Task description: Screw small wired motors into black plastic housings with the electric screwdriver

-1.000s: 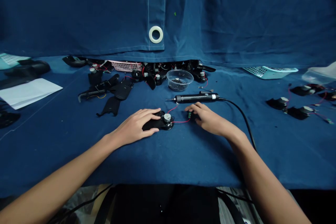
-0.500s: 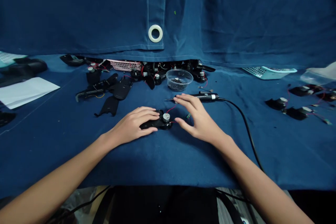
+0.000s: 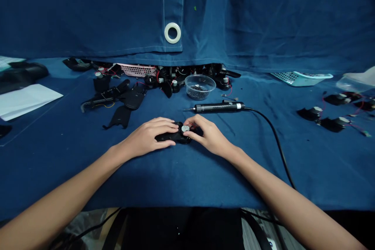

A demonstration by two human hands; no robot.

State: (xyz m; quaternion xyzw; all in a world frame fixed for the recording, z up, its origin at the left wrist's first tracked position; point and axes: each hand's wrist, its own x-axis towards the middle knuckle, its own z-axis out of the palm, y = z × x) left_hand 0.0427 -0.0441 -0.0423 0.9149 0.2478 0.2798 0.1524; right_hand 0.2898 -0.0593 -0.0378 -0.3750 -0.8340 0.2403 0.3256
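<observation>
A black plastic housing (image 3: 168,137) lies on the blue cloth, and my left hand (image 3: 148,134) grips it from the left, fingers over the far side and thumb along the near side. A small round silver motor (image 3: 185,128) sits at the housing's right end. My right hand (image 3: 208,134) has its thumb and fingertips closed about this motor. The wires and small board beside it are hidden by my right hand. Just beyond my hands lies a black electric screwdriver (image 3: 218,107), its bit pointing left.
A clear bowl (image 3: 189,92) of small dark screws stands behind the screwdriver. Black plastic parts (image 3: 135,97) lie at the left, near folded white paper (image 3: 31,100). Motor assemblies (image 3: 334,124) with red wires are at the right. A pink basket (image 3: 136,70) and a turquoise basket (image 3: 310,79) sit by the curtain.
My right hand has come down and left from near the screwdriver's tip, and its spread fingers have closed on the motor. My left hand stays on the housing.
</observation>
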